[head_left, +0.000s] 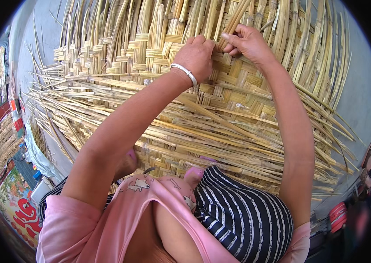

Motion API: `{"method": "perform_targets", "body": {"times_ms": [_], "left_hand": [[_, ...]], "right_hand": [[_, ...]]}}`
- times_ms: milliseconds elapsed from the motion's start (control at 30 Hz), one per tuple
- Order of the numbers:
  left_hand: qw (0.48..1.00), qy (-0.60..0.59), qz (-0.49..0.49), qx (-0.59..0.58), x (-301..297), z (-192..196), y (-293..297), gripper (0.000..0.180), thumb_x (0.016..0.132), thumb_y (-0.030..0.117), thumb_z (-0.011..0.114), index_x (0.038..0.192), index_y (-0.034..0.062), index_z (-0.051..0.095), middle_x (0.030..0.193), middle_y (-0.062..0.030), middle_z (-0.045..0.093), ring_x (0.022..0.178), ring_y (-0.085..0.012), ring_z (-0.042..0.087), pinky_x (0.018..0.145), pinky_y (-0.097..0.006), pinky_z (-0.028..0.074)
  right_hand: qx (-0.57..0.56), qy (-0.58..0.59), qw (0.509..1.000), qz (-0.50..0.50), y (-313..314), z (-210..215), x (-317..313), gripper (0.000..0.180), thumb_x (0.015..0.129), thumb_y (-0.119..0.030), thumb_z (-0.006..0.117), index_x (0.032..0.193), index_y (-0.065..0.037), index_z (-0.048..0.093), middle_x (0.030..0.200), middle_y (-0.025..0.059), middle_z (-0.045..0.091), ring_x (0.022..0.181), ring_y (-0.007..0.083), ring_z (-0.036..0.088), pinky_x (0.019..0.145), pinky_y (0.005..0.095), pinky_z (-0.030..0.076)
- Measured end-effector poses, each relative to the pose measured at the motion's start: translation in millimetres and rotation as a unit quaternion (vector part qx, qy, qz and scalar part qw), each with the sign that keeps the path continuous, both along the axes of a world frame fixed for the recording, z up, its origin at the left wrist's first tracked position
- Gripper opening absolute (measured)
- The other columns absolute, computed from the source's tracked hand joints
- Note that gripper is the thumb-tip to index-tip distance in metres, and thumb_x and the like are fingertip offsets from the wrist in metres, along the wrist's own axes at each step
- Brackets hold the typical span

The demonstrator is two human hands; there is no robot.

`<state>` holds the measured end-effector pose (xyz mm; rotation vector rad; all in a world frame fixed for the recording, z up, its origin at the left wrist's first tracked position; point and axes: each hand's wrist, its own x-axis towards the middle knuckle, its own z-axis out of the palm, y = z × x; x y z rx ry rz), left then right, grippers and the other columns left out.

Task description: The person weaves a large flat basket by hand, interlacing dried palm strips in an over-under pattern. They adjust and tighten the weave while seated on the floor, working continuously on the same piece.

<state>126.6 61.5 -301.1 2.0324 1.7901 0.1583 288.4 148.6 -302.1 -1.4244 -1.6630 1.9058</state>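
A large woven mat (238,74) of yellow split-cane strips spreads before me, with long loose ends fanning out at the far side. My right hand (249,44) pinches a small bundle of brownish cane strips (237,17) between thumb and fingers, the strips rising toward the far edge. Close by on its left, my left hand (195,57) is closed over the weave, wearing a white bangle (184,73). Its fingertips meet the lower part of the strips, though they are partly hidden.
Many loose cane strips (194,131) lie across the near half of the mat. My knee in striped cloth (247,210) is at the near edge. Grey floor (361,83) shows at the right. At the left are dried stalks (2,142) and a patterned colourful panel (19,204).
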Motion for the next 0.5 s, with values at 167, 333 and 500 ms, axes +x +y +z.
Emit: {"method": "perform_targets", "body": {"times_ms": [167, 333, 500], "left_hand": [[0.999, 0.030, 0.014, -0.011, 7.2, 1.1, 0.0, 0.023, 0.077, 0.008, 0.056, 0.099, 0.0044, 0.056, 0.099, -0.0166, 0.055, 0.100, -0.0319, 0.052, 0.087, -0.039, 0.045], [0.999, 0.038, 0.016, -0.022, 7.8, -0.4, 0.8, 0.022, 0.077, 0.009, 0.057, 0.099, 0.0053, 0.057, 0.100, -0.0161, 0.056, 0.100, -0.0315, 0.053, 0.088, -0.038, 0.045], [0.990, -0.070, 0.075, -0.094, -1.0, 0.6, 16.5, 0.026, 0.078, 0.009, 0.056, 0.102, 0.0032, 0.061, 0.099, -0.0171, 0.061, 0.094, -0.0312, 0.059, 0.086, -0.040, 0.047]], "right_hand": [[0.031, 0.008, 0.999, 0.005, -1.0, -1.7, -3.5, 0.024, 0.088, -0.021, 0.061, 0.088, 0.002, 0.056, 0.077, 0.0153, 0.067, 0.068, 0.0163, 0.067, 0.055, 0.0255, 0.053], [0.045, -0.027, 0.998, 0.022, -1.2, 3.5, -5.3, 0.022, 0.088, -0.019, 0.061, 0.086, 0.003, 0.056, 0.074, 0.0148, 0.067, 0.064, 0.0168, 0.067, 0.053, 0.0258, 0.054], [0.032, -0.085, 0.994, 0.065, 5.1, 6.1, -13.6, 0.020, 0.088, -0.018, 0.059, 0.093, 0.001, 0.059, 0.075, 0.0117, 0.068, 0.064, 0.0155, 0.067, 0.056, 0.0261, 0.054]]}}
